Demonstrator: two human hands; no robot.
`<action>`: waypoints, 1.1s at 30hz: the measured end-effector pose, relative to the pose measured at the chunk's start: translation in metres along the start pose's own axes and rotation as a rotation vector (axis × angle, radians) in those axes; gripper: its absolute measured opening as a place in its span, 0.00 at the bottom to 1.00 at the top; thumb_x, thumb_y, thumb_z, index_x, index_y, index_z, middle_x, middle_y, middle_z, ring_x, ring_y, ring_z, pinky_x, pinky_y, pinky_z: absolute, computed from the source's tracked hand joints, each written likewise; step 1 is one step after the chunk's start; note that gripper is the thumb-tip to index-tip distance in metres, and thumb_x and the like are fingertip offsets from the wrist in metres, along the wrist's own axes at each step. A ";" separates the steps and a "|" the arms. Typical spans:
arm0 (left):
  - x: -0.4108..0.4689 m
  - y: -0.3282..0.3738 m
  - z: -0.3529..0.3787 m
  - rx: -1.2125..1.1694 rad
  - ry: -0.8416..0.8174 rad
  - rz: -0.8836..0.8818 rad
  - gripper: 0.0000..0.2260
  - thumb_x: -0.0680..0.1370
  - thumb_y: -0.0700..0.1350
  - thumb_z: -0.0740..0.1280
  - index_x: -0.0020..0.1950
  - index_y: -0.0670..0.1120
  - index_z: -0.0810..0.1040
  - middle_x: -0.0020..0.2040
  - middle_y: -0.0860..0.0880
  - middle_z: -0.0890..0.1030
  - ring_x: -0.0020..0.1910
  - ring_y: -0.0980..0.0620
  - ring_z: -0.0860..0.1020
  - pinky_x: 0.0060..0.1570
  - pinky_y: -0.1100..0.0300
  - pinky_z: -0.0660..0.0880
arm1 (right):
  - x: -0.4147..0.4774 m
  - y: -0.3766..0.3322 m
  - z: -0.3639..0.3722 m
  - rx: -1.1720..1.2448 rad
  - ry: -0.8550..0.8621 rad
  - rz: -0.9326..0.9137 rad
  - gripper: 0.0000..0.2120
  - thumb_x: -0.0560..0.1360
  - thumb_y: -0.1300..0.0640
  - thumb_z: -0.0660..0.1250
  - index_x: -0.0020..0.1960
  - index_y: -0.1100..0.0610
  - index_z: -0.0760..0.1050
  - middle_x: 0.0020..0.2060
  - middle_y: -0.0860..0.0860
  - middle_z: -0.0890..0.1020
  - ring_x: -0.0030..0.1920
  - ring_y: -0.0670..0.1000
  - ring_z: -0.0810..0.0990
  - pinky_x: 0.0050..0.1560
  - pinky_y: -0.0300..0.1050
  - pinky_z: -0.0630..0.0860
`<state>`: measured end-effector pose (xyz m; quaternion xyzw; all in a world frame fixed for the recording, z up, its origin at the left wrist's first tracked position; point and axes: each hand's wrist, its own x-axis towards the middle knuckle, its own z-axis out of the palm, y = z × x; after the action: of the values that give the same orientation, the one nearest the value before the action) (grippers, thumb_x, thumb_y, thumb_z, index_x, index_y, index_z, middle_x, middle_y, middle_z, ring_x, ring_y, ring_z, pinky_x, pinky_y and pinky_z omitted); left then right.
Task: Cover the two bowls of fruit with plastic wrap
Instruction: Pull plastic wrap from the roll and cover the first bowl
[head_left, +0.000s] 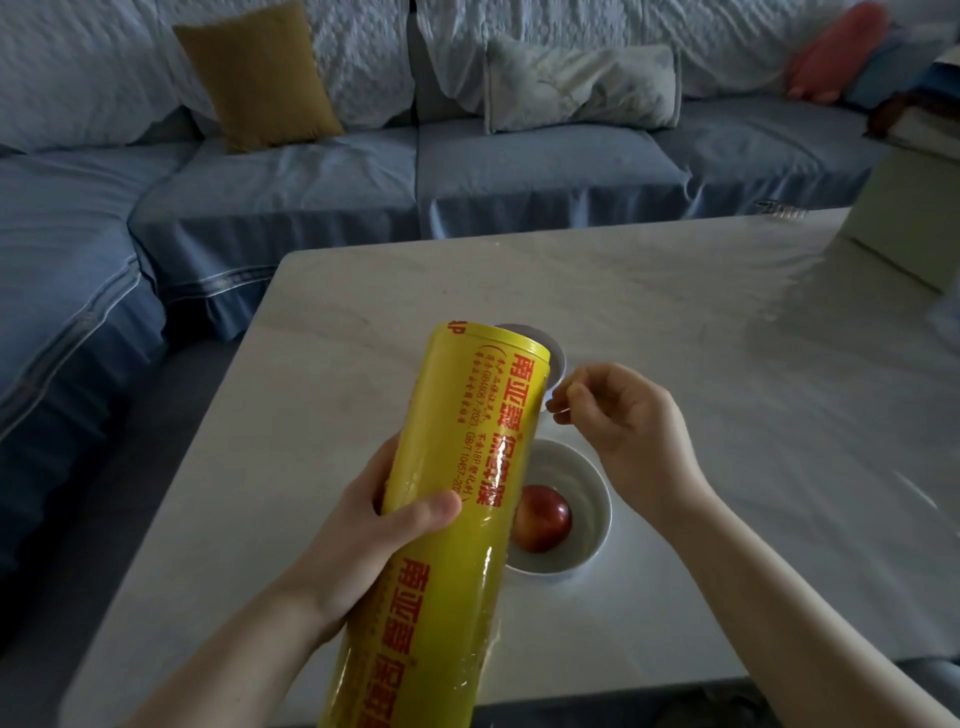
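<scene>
Wrap roll (457, 499): big and yellow with red writing. It is held up over the table and leans so its top points to 12 o'clock. It is at 9 o'clock from the near bowl and hides a bit of it.
Near bowl (592, 493): white, on the table, with one red fruit (543, 517) inside. I see no wrap on it.
Far bowl (558, 358): white, at 12 o'clock from the near bowl. The roll's top hides most of it, so I cannot see its fruit.
Left hand (374, 530): curled round the middle of the roll, thumb on top, holding it.
Right hand (623, 421): at 1 o'clock from the near bowl, finger and thumb pressed together right by the roll. It may be pinching the loose edge, but the wrap is see-through, so I cannot tell.
Table (675, 322): pale and shiny, with a box (904, 228) at 2 o'clock.
Sofa (291, 176): blue, from 9 to 12 o'clock, with a yellow pillow (260, 73).
What could go wrong: the edge may be hard to find, and thin wrap can stick to itself or rip crooked if pulled fast. The heavy roll could slip from one hand and knock a bowl.
</scene>
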<state>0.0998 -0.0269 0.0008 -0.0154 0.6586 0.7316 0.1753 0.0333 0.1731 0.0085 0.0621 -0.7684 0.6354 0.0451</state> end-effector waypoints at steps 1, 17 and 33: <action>0.000 -0.001 -0.001 -0.009 0.003 -0.006 0.42 0.47 0.64 0.79 0.59 0.57 0.74 0.51 0.49 0.84 0.48 0.45 0.83 0.38 0.56 0.80 | -0.001 0.001 0.000 0.031 0.027 0.014 0.10 0.74 0.63 0.64 0.39 0.51 0.77 0.31 0.43 0.83 0.36 0.42 0.81 0.45 0.39 0.79; 0.000 -0.012 0.007 -0.087 0.087 -0.050 0.48 0.41 0.66 0.78 0.58 0.51 0.73 0.45 0.47 0.85 0.41 0.46 0.84 0.32 0.58 0.80 | -0.027 -0.013 0.037 0.212 0.066 0.083 0.02 0.71 0.58 0.70 0.43 0.54 0.81 0.55 0.47 0.81 0.49 0.41 0.82 0.51 0.37 0.79; 0.002 -0.017 0.011 -0.032 0.155 0.017 0.30 0.58 0.57 0.70 0.59 0.57 0.72 0.49 0.51 0.84 0.47 0.48 0.84 0.36 0.58 0.80 | -0.034 -0.012 0.032 0.233 0.085 0.159 0.16 0.67 0.54 0.72 0.55 0.53 0.79 0.50 0.46 0.84 0.50 0.43 0.83 0.51 0.45 0.81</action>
<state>0.1045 -0.0147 -0.0146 -0.0690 0.6586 0.7401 0.1173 0.0688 0.1412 0.0091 -0.0211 -0.6893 0.7239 0.0195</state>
